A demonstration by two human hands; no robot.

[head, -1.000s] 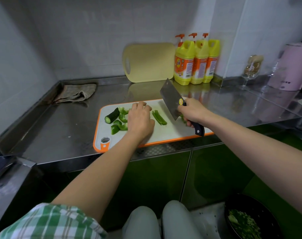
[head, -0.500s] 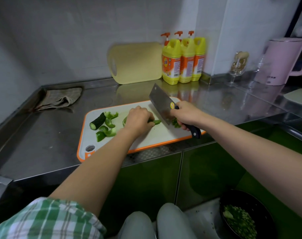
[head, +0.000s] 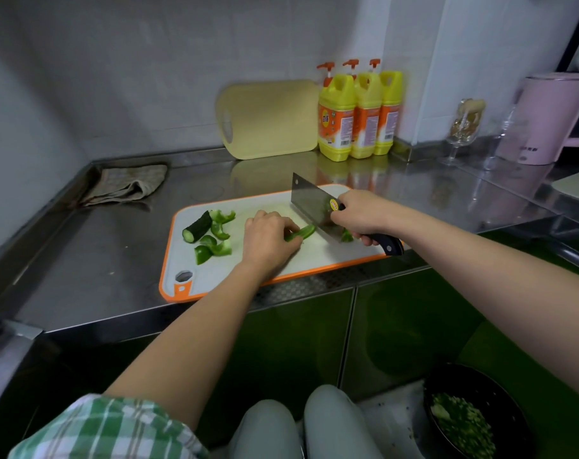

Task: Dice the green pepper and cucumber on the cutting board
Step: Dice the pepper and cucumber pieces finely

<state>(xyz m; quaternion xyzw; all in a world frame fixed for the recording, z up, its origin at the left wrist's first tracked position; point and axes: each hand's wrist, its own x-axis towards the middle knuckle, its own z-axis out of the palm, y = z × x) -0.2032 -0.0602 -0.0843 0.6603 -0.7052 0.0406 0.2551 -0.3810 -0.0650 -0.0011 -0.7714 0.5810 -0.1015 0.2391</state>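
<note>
So the left hand [head: 268,240] has its fingers curled down over a green pepper strip [head: 303,231], pinning it to the cutting board [head: 248,207]. Only the strip's right end pokes out past the fingertips. The right hand [head: 361,213] is wrapped tight round the black handle of a cleaver [head: 309,207], with the blade edge down right at that exposed end. A few cut pepper bits [head: 346,235] sit just right of the blade, half hidden under the right hand.

The cucumber piece [head: 198,226] lies at the left end of the board, well clear of both hands, touching a loose bunch of pepper chunks [head: 219,241].

Writing-wise: there's a round yellow sticker on the blade near the handle, orange labels on the three yellow pump bottles [head: 357,117], and a dark mark low on the pink kettle [head: 553,117]. All too small to read.

Other stuff: a pale yellow board [head: 271,119] leans on the far wall, a crumpled cloth [head: 126,185] sits far left on the steel counter [head: 99,260], a wine glass [head: 463,127] stands left of the kettle, and a black bowl [head: 519,402] of diced greens sits down near right.
</note>
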